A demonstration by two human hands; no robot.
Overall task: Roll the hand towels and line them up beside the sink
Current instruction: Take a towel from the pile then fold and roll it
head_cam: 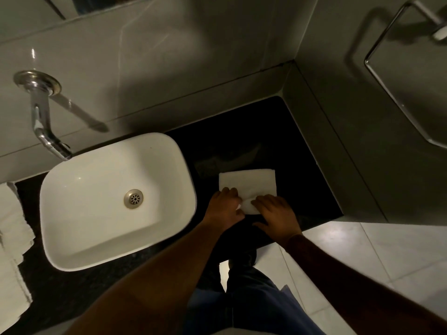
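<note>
A white hand towel [246,181] lies flat on the black counter [266,141] just right of the white sink [116,197]. Its near edge is curled up into a small roll under my fingers. My left hand [223,206] presses on the roll's left end. My right hand [275,213] holds the roll's right end with fingers bent over it. More white towels [13,238] lie in a loose pile on the counter left of the sink, partly cut off by the frame edge.
A chrome wall tap [42,122] hangs over the sink's back left corner. Tiled walls close in the counter at the back and right. A metal towel ring [406,76] hangs on the right wall. White floor tiles [350,252] and my legs show below.
</note>
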